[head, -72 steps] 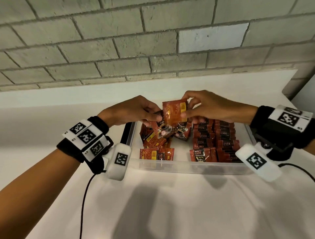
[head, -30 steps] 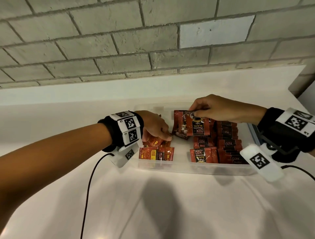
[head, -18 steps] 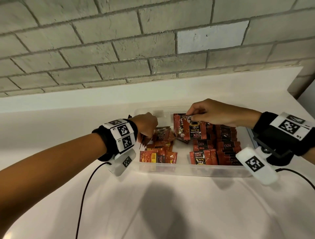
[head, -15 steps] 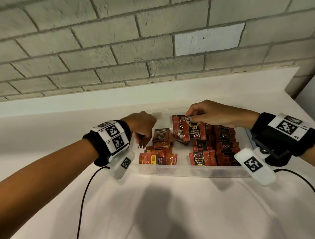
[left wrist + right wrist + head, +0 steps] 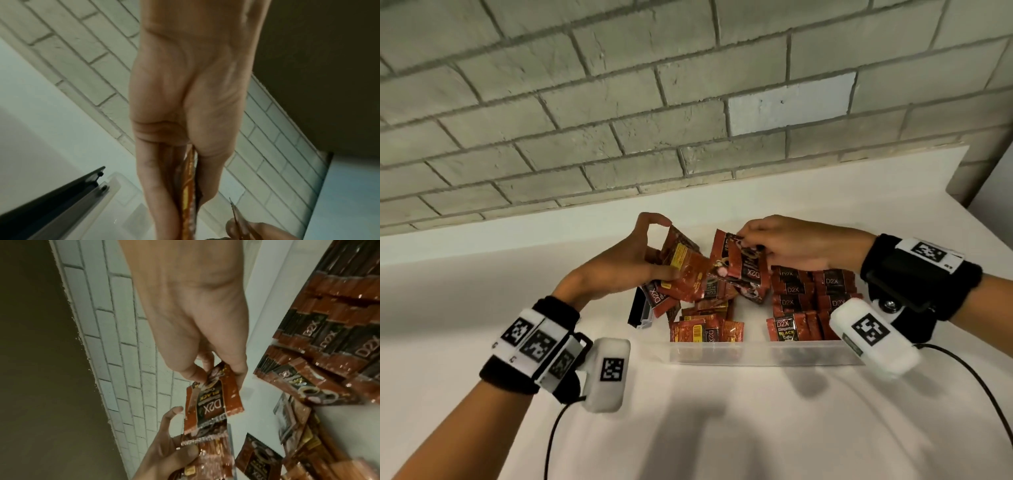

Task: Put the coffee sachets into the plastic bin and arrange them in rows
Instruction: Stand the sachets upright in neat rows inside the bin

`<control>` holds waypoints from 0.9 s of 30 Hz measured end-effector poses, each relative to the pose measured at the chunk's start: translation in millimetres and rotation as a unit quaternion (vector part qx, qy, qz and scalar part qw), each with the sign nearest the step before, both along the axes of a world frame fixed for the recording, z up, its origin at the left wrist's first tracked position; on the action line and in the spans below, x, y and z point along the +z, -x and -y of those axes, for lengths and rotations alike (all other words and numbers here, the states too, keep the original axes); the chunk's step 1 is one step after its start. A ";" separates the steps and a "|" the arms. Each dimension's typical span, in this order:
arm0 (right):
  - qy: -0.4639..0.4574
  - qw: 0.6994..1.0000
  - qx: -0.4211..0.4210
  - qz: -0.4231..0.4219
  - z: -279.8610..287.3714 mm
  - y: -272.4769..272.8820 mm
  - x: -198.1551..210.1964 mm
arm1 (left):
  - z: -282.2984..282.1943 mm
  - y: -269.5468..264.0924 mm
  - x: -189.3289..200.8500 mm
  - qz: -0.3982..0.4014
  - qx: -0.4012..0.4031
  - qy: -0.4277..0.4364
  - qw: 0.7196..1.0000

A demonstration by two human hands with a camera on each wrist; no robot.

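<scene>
Nearest me, the clear plastic bin [image 5: 756,354] sits on the white counter [image 5: 688,428], sachet rows [image 5: 811,301] filling its right side – above its left, my left hand [image 5: 619,270] grips a few coffee sachets [image 5: 686,270], my right hand [image 5: 791,246] pinching another sachet [image 5: 743,263]
</scene>
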State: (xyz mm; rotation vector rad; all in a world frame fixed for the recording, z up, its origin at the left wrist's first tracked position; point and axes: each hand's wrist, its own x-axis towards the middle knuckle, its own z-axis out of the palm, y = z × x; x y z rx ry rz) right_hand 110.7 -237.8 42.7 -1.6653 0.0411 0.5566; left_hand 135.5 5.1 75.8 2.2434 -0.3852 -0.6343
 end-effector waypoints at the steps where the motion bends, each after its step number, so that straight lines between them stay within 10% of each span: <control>1: -0.005 1.000 0.003 0.002 -3.9 0.7 1.2 | 0.1 3.6 -0.5 -0.006 0.018 0.040 0.999; 9: 0.079 0.986 0.024 0.142 -8.3 34.3 17.4 | 18.8 53.6 -17.6 -0.067 0.062 0.274 0.957; 20: 0.173 0.940 -0.005 0.293 7.6 91.4 -1.0 | 57.4 95.6 -51.6 -0.403 0.014 0.555 0.727; 27: 0.125 0.940 -0.114 0.297 13.2 97.4 -17.7 | 78.0 96.0 -55.5 -0.345 0.107 0.516 0.776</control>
